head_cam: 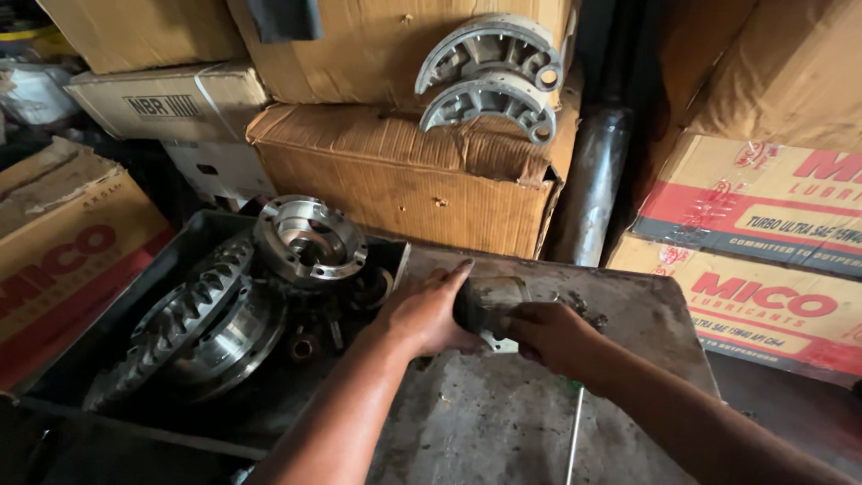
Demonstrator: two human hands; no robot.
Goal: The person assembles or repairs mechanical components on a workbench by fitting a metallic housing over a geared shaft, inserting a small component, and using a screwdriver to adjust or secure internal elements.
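Observation:
Both of my hands meet over a greasy metal bench top [503,422]. My left hand [422,314] wraps the left end of a short, dull grey metal cylinder part [494,296], fingers stretched over its top. My right hand [549,334] grips the same part from the right and below. Most of the part is hidden by my fingers. A few small dark bolts or nuts [579,305] lie just beyond my right hand.
A black tray [108,341] at the left holds a large toothed ring gear [193,305], a flanged round housing [310,238] and smaller parts. Cardboard boxes [395,175] are stacked behind, two curved brake shoes [494,76] on one. A thin rod [575,431] lies on the bench.

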